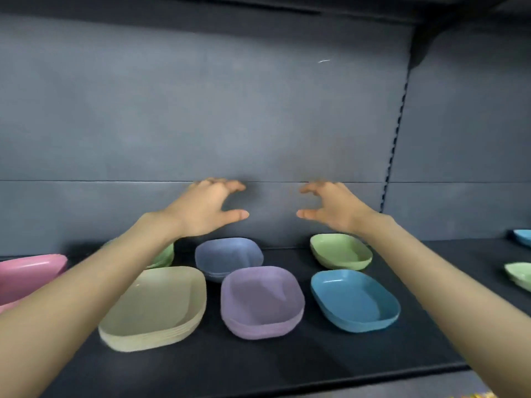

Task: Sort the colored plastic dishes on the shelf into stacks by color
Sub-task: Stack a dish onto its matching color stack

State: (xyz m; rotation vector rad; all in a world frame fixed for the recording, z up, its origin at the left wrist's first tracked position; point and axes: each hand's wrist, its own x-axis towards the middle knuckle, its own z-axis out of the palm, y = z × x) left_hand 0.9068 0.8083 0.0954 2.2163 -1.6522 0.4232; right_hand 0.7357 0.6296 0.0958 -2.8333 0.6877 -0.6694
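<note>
Hands first: our left hand and right hand hover above the back of the shelf, fingers spread and loosely curved, thumbs pointing at each other, holding nothing.

Taking the purple stack as the dial's centre, the slate-blue stack sits at 11 o'clock, the cream stack at 9, and the pink stack farther out at 9. A green stack is at 10, half hidden behind our left forearm. A single green dish lies at 2 and a blue dish at 3. Far out at 3, at the picture's edge, we see another green dish and another blue dish.

We judge ourselves between picks, with the sorting well along. Next, our right hand should drop onto the single green dish, grip its rim, and carry it over the middle stacks to nest on the green stack.
</note>
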